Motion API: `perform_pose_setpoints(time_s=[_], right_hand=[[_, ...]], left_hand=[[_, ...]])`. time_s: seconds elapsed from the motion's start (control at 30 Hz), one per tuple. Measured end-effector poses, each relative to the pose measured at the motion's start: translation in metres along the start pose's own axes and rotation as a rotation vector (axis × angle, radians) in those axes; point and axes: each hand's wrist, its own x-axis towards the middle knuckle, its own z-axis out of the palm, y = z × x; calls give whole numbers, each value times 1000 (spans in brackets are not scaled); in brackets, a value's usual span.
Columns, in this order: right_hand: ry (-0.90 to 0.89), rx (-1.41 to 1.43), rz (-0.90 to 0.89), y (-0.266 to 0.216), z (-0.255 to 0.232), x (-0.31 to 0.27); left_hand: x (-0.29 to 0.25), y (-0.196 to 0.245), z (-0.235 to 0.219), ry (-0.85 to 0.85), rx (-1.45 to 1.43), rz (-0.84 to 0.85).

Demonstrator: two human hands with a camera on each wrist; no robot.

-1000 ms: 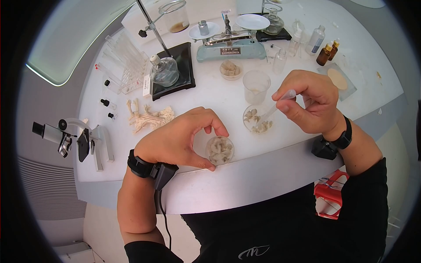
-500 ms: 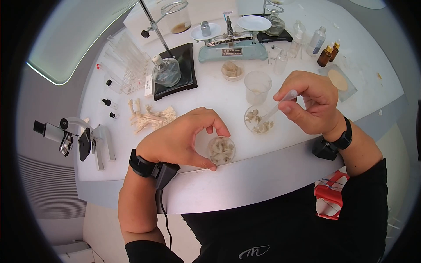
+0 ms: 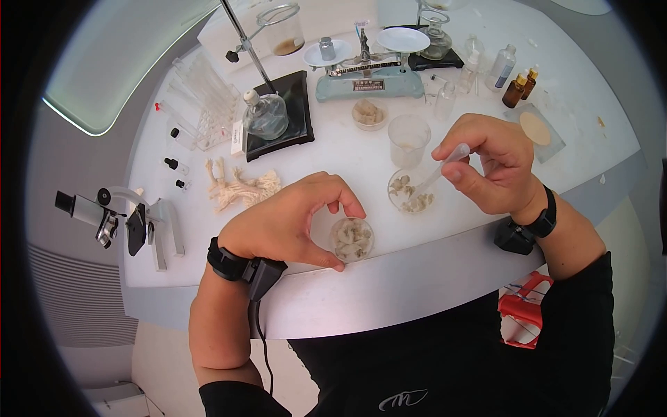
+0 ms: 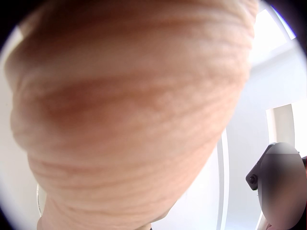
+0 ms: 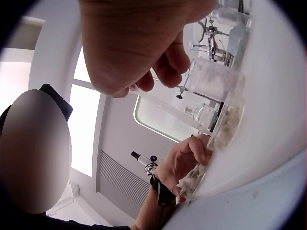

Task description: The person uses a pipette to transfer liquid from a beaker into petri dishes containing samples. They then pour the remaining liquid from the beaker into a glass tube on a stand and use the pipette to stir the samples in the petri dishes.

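My left hand (image 3: 285, 221) curls its thumb and fingers round a small clear petri dish (image 3: 352, 238) near the table's front edge. Pale, soaked cotton-like clumps fill this dish. Between thumb and fingers, my right hand (image 3: 490, 163) pinches a translucent plastic dropper (image 3: 456, 152), bulb end up. The dropper slants down and left, its tip among greyish clumps in a second petri dish (image 3: 391, 199). Just behind that dish stands a clear plastic beaker (image 3: 409, 139). The right wrist view shows the dropper (image 5: 168, 108) reaching down to the second dish. Only blurred skin fills most of the left wrist view.
White rope (image 3: 240, 184) lies left of my left hand. Behind are a third dish of clumps (image 3: 369, 115), a balance scale (image 3: 369, 85), and a stand base (image 3: 295, 104) holding a glass lamp (image 3: 265, 117). A microscope (image 3: 142, 222) is far left; brown bottles (image 3: 514, 90) stand back right.
Both hands keep nearly the same pose, the dropper still in the second dish. The head view has shifted slightly, so the table things appear a little further right.
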Motion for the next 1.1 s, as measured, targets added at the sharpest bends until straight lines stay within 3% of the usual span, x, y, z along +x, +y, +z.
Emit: perform_pose_setpoints(time_s=[0.83, 0.93, 1.1], right_hand=[[9, 43, 33, -2, 1, -1], [39, 93, 111, -5, 1, -2], [275, 361, 178, 3, -4, -6]], left_hand=[[-1, 0, 0, 9, 3, -6], [0, 0, 0, 7, 7, 0], [-1, -1, 1, 7, 1, 11]])
